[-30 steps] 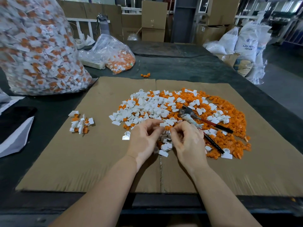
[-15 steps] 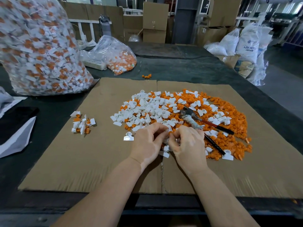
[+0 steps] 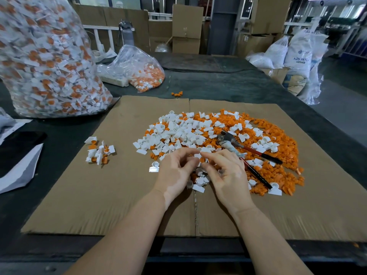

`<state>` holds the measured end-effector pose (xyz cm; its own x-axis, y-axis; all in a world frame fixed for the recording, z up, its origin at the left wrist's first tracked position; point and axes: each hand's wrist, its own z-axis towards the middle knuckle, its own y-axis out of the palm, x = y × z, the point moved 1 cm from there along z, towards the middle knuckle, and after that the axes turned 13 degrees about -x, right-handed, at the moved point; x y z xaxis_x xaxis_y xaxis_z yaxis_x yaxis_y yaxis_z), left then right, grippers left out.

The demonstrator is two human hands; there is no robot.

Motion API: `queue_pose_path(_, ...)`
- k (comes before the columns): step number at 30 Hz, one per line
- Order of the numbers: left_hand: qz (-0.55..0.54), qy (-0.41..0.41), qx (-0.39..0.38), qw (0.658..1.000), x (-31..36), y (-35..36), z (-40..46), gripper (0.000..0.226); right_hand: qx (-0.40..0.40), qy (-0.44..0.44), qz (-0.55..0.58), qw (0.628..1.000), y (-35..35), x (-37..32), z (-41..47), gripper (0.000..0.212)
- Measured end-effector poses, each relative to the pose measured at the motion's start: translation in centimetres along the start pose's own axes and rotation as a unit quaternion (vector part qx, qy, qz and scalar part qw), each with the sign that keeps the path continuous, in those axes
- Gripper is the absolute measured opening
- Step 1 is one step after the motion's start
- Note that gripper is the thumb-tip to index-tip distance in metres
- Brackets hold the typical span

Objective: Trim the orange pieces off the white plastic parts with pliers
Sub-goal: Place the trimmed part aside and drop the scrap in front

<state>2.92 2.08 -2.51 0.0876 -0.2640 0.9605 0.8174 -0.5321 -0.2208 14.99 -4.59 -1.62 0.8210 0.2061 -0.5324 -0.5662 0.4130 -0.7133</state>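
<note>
Grip: both hands meet over the near edge of the heap [image 3: 218, 139]. Left hand [image 3: 174, 173] and right hand [image 3: 226, 175] each pinch, fingers curled, one small white part with an orange piece [image 3: 200, 158] held between the fingertips, just above the heap. I cannot tell which fingers carry most of the hold.

Pliers [image 3: 244, 153] lie untouched on the heap, just right of the right hand, red-and-black handles pointing toward the heap's near right edge. Not yet picked up, so I judge the cut on this part is still to come.

Handling (my judgement): the part looks very light, rigid moulded plastic, smooth and likely slippery. I would hold it by the flat white tab, leaving the orange end exposed for the pliers.

Outward: the heap sits on a cardboard sheet [image 3: 99, 195]. Well left of the heap, a small cluster [image 3: 100, 152] of parts with orange still on. Beyond the heap's far left, a large clear bag [image 3: 49, 62] of similar parts.
</note>
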Motion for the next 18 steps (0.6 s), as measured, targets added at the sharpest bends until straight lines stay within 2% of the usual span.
queue_pose_path(9, 0.007, -0.001, -0.001, 1.0, 0.2, 0.1, 0.0, 0.012, -0.006, 0.0, -0.033, 0.999, 0.0, 0.1, 0.0, 0.019)
queue_pose_path(13, 0.016, -0.013, 0.001, 1.0, 0.5, 0.1, 0.1, 0.008, 0.018, 0.0, -0.069, 0.997, -0.2, 0.0, 0.0, 0.022)
queue_pose_path(16, 0.004, -0.021, 0.01, 1.0, 0.7, -0.1, 0.4, 0.012, 0.055, 0.091, -0.116, 0.988, -1.1, 0.6, 0.4, 0.03)
queue_pose_path(18, -0.011, -0.027, 0.009, 1.0, 0.8, -0.1, 0.6, 0.009, 0.02, 0.214, -0.168, 0.962, -2.0, 1.8, 0.9, 0.042)
